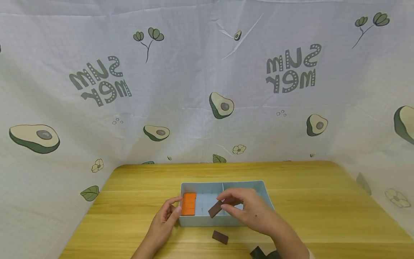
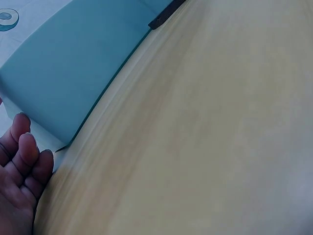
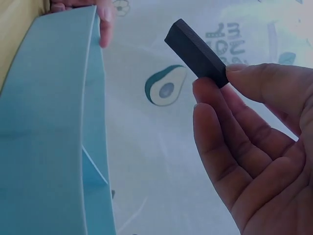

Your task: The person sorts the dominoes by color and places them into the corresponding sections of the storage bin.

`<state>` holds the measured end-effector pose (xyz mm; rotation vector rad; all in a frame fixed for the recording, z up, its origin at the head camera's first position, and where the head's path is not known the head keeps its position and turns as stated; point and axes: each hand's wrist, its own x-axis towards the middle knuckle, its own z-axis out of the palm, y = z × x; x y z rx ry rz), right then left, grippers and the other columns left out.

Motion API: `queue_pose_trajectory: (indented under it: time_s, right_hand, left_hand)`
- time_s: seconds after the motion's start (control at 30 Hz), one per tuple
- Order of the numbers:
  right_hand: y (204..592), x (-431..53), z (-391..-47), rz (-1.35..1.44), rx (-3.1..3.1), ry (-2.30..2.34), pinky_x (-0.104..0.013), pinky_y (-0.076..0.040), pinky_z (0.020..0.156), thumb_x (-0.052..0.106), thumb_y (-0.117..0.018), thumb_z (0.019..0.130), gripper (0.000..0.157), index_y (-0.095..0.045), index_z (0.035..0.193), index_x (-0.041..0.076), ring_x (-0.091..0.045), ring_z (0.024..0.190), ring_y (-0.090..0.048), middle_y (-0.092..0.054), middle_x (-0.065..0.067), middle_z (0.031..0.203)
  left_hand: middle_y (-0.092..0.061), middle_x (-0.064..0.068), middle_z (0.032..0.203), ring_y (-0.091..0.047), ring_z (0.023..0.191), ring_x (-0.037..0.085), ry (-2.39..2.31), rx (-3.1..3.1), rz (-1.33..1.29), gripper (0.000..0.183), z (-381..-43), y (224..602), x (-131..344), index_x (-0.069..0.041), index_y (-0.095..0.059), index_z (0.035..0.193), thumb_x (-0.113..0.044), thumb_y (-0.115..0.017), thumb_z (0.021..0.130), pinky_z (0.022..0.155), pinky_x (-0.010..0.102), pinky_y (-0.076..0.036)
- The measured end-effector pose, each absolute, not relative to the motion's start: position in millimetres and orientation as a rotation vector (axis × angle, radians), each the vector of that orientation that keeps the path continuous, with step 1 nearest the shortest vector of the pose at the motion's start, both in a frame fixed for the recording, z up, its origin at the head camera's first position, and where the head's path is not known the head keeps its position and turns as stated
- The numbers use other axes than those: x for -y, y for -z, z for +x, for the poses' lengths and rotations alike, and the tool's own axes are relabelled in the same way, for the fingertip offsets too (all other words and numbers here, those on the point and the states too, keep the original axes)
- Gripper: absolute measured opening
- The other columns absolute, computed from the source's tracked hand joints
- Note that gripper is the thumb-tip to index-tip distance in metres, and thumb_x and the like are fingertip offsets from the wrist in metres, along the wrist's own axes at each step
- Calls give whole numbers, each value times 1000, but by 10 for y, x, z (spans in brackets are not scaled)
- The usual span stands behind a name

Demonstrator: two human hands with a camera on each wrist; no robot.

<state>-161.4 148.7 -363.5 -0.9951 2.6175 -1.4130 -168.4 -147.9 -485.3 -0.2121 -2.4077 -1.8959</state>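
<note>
My right hand [image 1: 250,210] pinches a dark brown rectangular block [image 1: 215,209] between thumb and fingertips, raised over the front of a light blue box [image 1: 211,221]. In the right wrist view the block [image 3: 195,51] slants up and away from the fingertips. At the box's left end, my left hand [image 1: 163,223] holds the rim with thumb and index finger; its other fingers [image 2: 27,152] curl beside the outer wall. Orange blocks [image 1: 188,204] lie in a row against the left wall inside. Another dark brown block [image 1: 220,237] rests on the table in front.
A thin divider [image 1: 222,186] splits the box into two compartments; my right hand partly hides the right one. A black object [image 1: 258,253] lies at the table's near edge, partly behind the right forearm. A printed cloth [image 1: 194,72] hangs behind the wooden table [image 1: 323,201].
</note>
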Motion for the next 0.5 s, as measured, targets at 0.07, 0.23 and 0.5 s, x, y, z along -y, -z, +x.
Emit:
queue_pose_trajectory:
  time_s: [0.07, 0.23, 0.5]
  right_hand:
    - [3623, -1526, -1626, -962, -2647, 1427, -27, -58, 79, 21, -70, 98, 15, -72, 113, 21, -7, 94, -72, -75, 5, 107]
    - [3584, -1618, -1650, -827, -2721, 1437, -25, -55, 74, 24, -71, 97, 16, -72, 113, 20, -11, 92, -73, -75, 5, 106]
    - [3564, -1697, -1677, -725, -2822, 1480, -24, -56, 74, 18, -72, 96, 19, -72, 114, 18, -3, 88, -71, -75, 5, 107]
  left_hand:
    - [-57, 2, 85, -54, 72, 10, 1895, 2411, -210, 31, -1684, 4854, 1480, -20, -61, 134, -25, -60, 104, 67, 23, -47]
    - [-57, 2, 85, -54, 73, 10, 1896, 2412, -208, 30, -1686, 4860, 1484, -19, -61, 134, -25, -60, 104, 68, 23, -47]
    - [-58, 3, 85, -54, 73, 11, 1902, 2413, -210, 30, -1689, 4859, 1486, -20, -61, 134, -24, -60, 104, 68, 23, -47]
